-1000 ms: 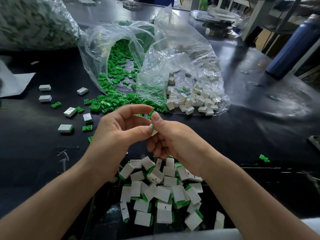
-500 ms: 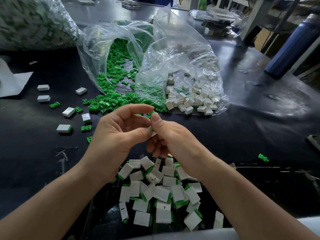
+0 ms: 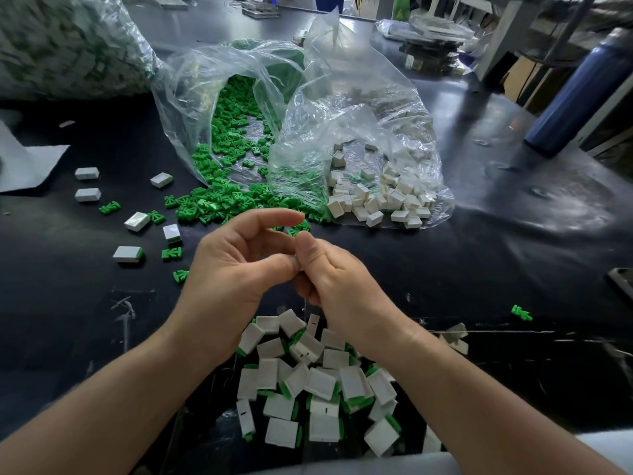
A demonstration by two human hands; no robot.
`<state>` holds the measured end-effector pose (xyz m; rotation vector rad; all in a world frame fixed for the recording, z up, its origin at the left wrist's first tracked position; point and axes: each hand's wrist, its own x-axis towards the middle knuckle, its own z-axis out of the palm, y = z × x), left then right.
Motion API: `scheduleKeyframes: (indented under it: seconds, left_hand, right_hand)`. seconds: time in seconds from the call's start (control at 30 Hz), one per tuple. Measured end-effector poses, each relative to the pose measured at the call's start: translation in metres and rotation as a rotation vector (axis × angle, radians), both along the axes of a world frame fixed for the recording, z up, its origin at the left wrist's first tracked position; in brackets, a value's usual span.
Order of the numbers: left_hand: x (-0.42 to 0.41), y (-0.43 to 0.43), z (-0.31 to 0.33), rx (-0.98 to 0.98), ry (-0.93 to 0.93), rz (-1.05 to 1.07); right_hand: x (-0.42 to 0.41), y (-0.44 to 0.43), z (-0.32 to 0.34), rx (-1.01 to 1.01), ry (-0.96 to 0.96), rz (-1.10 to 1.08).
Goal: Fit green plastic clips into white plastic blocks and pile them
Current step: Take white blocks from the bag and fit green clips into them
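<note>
My left hand (image 3: 233,269) and my right hand (image 3: 335,279) meet thumb to thumb above the black table (image 3: 479,269). They pinch a small white block between them, now almost wholly hidden by the thumbs. My left index finger arches over the top, and my right fingers are curled under. Below my wrists lies a pile of white blocks with green clips fitted (image 3: 318,382). Loose green clips (image 3: 219,207) spill from a clear bag (image 3: 212,97). A second clear bag (image 3: 359,125) holds bare white blocks (image 3: 376,200).
Stray white blocks (image 3: 137,221) and clips (image 3: 171,253) are scattered at the left. One green clip (image 3: 521,313) lies alone at the right. A blue bottle (image 3: 575,94) stands far right, white paper (image 3: 24,162) far left, and a large full bag (image 3: 68,42) at the top left.
The white block that showed between my thumbs has sunk out of sight into the pinch. Both hands stay in the same place.
</note>
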<state>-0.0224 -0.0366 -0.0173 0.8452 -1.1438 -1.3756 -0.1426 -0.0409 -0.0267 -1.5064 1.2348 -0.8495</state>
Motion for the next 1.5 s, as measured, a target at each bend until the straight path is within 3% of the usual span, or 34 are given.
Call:
scheduleKeyframes:
  seconds: [0.97,1.2,1.5]
  left_hand:
    - [0.003,-0.005,-0.006,-0.018,0.036,-0.023]
    - [0.004,-0.006,-0.005,0.016,0.054,-0.059]
    - [0.008,-0.007,-0.003,0.046,-0.029,-0.009]
  right_hand:
    - [0.001,0.002,0.002,-0.122,0.092,0.01]
    - [-0.002,-0.001,0.001,-0.059,-0.025,-0.008]
    - [-0.013,-0.009,0.007,-0.077,0.034,-0.061]
